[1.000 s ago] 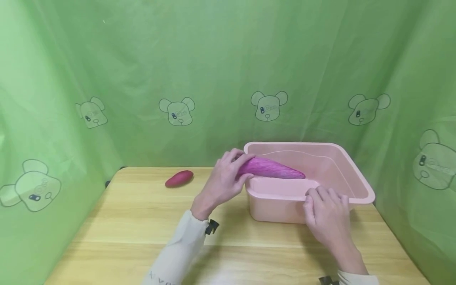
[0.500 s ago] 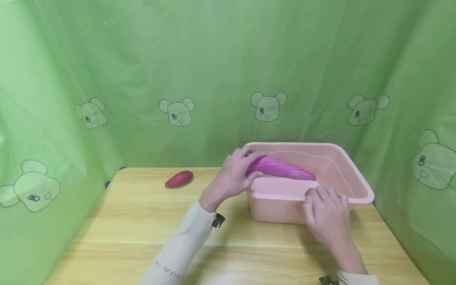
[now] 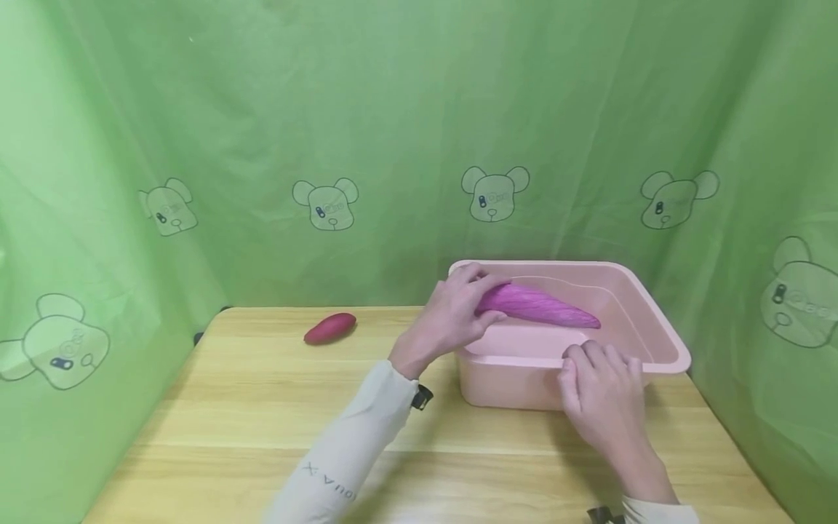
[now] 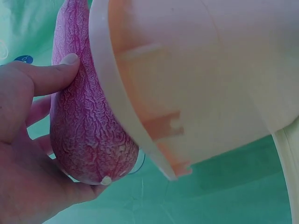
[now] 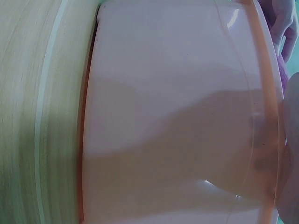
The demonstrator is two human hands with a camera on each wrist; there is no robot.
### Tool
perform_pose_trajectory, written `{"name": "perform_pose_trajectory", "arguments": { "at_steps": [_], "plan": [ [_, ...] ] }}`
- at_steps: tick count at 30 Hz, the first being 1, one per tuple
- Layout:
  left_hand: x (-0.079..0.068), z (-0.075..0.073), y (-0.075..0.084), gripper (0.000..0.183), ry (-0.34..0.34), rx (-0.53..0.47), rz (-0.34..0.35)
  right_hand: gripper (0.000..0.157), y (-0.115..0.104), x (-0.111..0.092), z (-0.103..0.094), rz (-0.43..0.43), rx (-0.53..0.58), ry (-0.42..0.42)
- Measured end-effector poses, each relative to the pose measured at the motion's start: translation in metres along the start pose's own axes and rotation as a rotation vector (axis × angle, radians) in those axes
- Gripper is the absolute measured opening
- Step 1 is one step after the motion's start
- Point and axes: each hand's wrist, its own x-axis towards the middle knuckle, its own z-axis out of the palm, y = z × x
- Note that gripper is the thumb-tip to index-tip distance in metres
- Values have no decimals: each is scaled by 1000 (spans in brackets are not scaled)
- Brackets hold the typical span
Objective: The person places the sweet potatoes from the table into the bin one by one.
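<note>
My left hand (image 3: 455, 309) grips the thick end of a long, wrinkled purple root vegetable (image 3: 538, 304), over the left part of a pink plastic basin (image 3: 511, 386). Its tapered tip points right, above the basin's inside. In the left wrist view, the thumb of the left hand (image 4: 23, 102) lies across the purple root vegetable (image 4: 88, 121), whose blunt end has a small pale stub. My right hand (image 3: 605, 397) holds the basin's near rim with curled fingers. Only part of the right hand (image 5: 290, 158) shows at the right wrist view's edge, beside the basin wall (image 5: 173, 70).
A smaller dark red sweet potato-like object (image 3: 330, 329) lies at the back left of the wooden table (image 3: 262, 407). Green curtains (image 3: 393, 109) printed with bear heads enclose the back and sides.
My left hand has moved to the right, carrying the purple root vegetable farther over the basin. The right hand, the basin and the dark red object stay in place.
</note>
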Motion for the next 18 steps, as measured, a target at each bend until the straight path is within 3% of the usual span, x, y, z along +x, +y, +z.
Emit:
{"name": "perform_pose_trajectory", "arguments": {
  "at_steps": [11, 18],
  "plan": [
    [15, 12, 9, 54, 12, 48, 44, 33, 1, -1, -1, 6, -9, -22],
    [20, 16, 13, 55, -18, 89, 0, 31, -1, 0, -3, 3, -4, -18]
  ]
}}
